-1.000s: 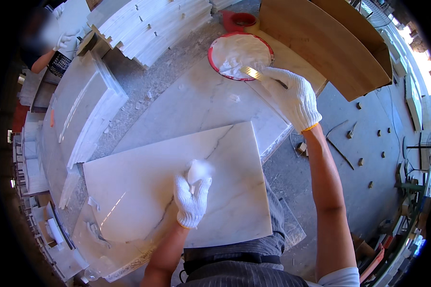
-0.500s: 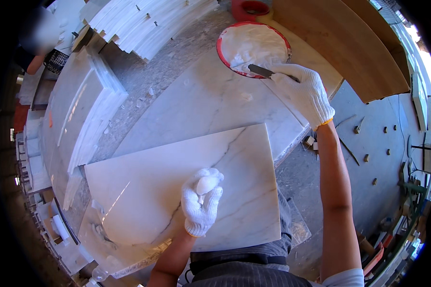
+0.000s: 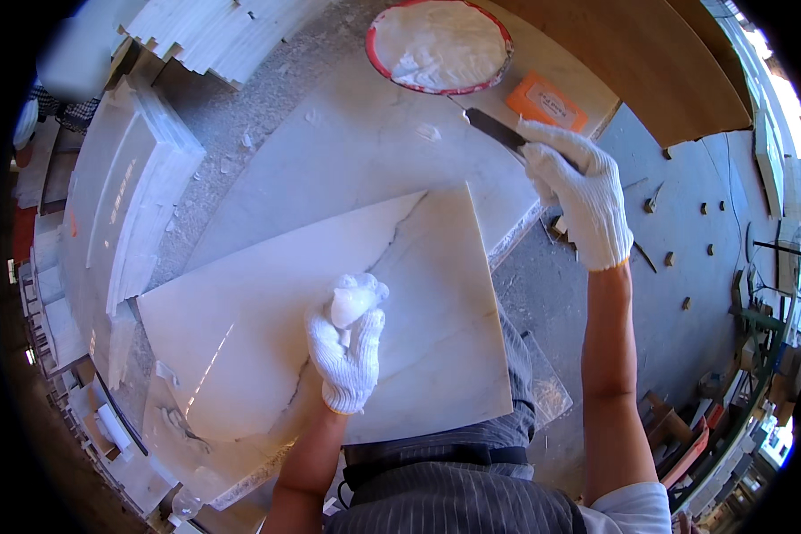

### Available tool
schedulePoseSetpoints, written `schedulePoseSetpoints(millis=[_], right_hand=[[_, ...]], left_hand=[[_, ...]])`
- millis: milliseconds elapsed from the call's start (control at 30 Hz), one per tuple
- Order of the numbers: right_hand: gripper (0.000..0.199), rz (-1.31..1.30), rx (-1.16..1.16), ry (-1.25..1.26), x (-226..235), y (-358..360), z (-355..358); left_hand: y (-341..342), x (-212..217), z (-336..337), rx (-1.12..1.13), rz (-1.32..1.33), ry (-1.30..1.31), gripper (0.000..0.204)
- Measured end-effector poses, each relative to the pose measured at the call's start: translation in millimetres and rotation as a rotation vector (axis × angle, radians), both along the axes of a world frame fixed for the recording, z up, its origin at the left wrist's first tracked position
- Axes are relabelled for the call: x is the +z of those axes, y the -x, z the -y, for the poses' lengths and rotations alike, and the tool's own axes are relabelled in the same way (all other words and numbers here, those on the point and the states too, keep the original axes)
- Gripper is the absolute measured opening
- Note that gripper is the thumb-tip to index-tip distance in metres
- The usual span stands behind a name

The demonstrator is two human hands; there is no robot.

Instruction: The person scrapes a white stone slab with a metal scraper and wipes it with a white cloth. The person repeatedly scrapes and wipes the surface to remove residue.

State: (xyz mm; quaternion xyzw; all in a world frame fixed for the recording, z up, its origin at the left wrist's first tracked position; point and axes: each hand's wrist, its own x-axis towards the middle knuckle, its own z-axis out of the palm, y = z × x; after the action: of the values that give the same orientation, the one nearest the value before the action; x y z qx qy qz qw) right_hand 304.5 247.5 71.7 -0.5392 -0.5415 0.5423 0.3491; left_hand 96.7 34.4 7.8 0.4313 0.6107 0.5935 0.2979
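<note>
gloved in white knit, the right hand (image 3: 583,191) was clamped on a dark putty knife (image 3: 497,130), its free end pointing up and to the left, near a red-rimmed tub (image 3: 372,53) and short of its near edge. white paste (image 3: 440,44) filled much of that tub. beside the knife lay an orange packet (image 3: 547,101), on the larger marble slab (image 3: 329,169).

the left hand (image 3: 345,356), gloved the same way, had its fingers and thumb curled around a white lump (image 3: 352,301), held above the smaller marble slab (image 3: 436,334); exactly what the lump was could not be told. this slab's near edge was by the person's striped clothing (image 3: 454,498), and a grey vein ran across its face.

a brown cardboard box (image 3: 627,53) was at the upper right, and stacked slabs (image 3: 120,196) stood off to the left
</note>
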Motion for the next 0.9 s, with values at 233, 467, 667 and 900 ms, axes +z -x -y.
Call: schedulePoseSetpoints(millis=[233, 467, 667, 900], right_hand=[[0.028, 0.05, -0.089, 0.091, -36.8, -34.4, 101.6], [0.027, 0.101, -0.187, 0.063, -44.8, -23.6, 128.6], [0.026, 0.362, -0.089, -0.418, -59.1, -19.8, 122.1], [0.034, 0.102, -0.247, -0.085, -51.9, -22.6, 124.0]], left_hand=[[0.2, -3.5, -2.0, 0.007, 0.008, -0.054, 0.041], [-3.3, 3.5, -1.3, -0.001, 0.037, 0.019, 0.037], [-0.8, -3.5, 1.7, 0.06, -0.044, 0.039, 0.039], [-4.3, 3.9, -4.1, 0.004, 0.067, 0.007, 0.038]])
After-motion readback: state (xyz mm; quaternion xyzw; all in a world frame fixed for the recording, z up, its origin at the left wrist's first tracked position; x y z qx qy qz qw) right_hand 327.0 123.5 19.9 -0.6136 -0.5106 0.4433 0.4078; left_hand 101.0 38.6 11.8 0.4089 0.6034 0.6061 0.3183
